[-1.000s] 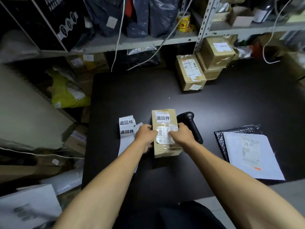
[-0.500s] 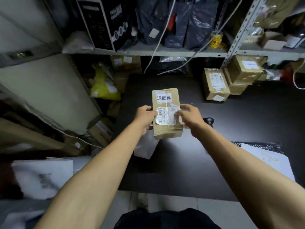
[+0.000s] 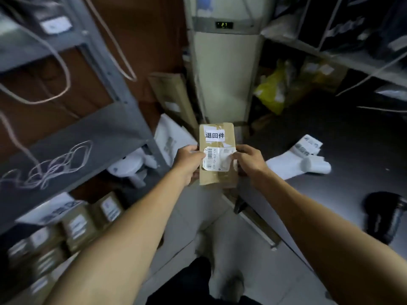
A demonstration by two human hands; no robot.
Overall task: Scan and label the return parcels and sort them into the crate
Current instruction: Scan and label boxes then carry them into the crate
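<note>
Cardboard parcel [image 3: 217,155] gripped by left hand [image 3: 187,164] and right hand [image 3: 248,161] — above grey floor [image 3: 231,238], beside black table [image 3: 352,150].

- Parcel [image 3: 217,155] held off the table, between left hand [image 3: 187,165] and right hand [image 3: 250,162], over the floor.
- Table [image 3: 352,150] to the right, bearing label roll [image 3: 305,154] and, nearer the person, scanner [image 3: 384,216].
- Shelf rack [image 3: 88,133] to the left; boxes [image 3: 72,225] beneath it.
- Standing unit [image 3: 224,80] behind the parcel.
</note>
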